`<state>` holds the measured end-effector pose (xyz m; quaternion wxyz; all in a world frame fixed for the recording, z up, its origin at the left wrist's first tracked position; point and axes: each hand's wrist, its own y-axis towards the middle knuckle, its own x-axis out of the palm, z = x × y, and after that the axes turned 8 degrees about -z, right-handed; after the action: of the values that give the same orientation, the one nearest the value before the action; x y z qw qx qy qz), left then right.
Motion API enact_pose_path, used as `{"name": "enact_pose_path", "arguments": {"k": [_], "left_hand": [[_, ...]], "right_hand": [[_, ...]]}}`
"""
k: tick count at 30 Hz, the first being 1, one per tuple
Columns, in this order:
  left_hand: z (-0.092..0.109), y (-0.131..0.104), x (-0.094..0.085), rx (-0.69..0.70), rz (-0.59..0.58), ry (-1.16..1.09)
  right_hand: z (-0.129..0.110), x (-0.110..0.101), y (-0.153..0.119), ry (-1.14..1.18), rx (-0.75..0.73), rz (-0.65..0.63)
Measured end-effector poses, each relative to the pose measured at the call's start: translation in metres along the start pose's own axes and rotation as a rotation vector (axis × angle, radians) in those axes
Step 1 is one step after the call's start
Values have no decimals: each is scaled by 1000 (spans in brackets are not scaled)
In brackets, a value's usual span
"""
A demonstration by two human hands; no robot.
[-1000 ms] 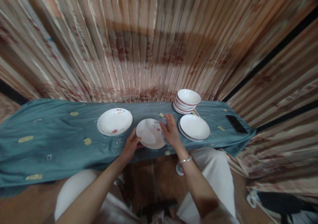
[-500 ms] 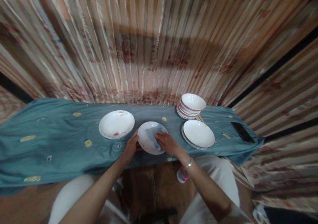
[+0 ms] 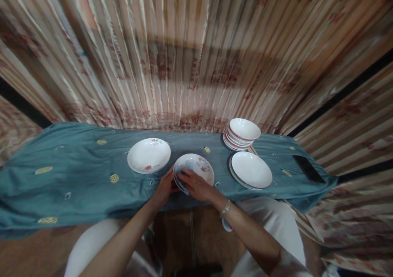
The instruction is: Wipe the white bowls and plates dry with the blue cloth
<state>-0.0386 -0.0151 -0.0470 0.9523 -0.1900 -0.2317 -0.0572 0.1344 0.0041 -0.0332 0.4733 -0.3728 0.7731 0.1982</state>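
A white plate with small floral prints (image 3: 206, 170) is tilted slightly in front of me, near the table's front edge. My left hand (image 3: 165, 188) grips its left rim, fingers partly hidden beneath. On the plate's left inner side, my right hand (image 3: 196, 184) presses a grey-blue cloth (image 3: 187, 163), mostly covered by the fingers. Left of these hands rests a larger white plate with red flowers (image 3: 149, 156).
To the right stand a stack of white plates (image 3: 251, 170) and, behind it, a stack of red-rimmed white bowls (image 3: 244, 130). A black phone (image 3: 308, 169) lies near the right end of the teal tablecloth (image 3: 89, 179). A pleated curtain (image 3: 184, 76) hangs behind the table.
My right hand and the cloth have moved from the plate's right side to its left side, uncovering floral prints on the right. My left hand keeps hold of the left rim.
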Motion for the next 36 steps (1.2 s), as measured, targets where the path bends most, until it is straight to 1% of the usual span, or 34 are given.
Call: {"name": "enact_pose_path", "arguments": {"k": [3,6,8,11,15,19,23,26,30,36], "left_hand": [[-2,3,-1,5,20,9],[-5,6,-2,17,38,13],[-7,7,-3,18,50,16],[-10,8,-6,23,21,32],[-12,8,-7,32,3,56],[-10,5,-4,40,3,69],[-5,3,0,18,22,71],[-3,2,1,21,42,57],[-4,1,0,46,34,26],[-3,1,-1,24,3,23]], "right_hand": [[1,5,20,-65,-42,32],[4,14,34,-173,-61,110],[9,19,39,-247,-41,155],[20,22,44,-308,6,199],[39,16,46,-334,44,224],[50,3,39,-398,125,196],[51,-10,27,-412,243,131],[49,-16,17,-391,291,84],[51,-17,3,-361,324,17],[50,-14,-19,-387,354,-59]]}}
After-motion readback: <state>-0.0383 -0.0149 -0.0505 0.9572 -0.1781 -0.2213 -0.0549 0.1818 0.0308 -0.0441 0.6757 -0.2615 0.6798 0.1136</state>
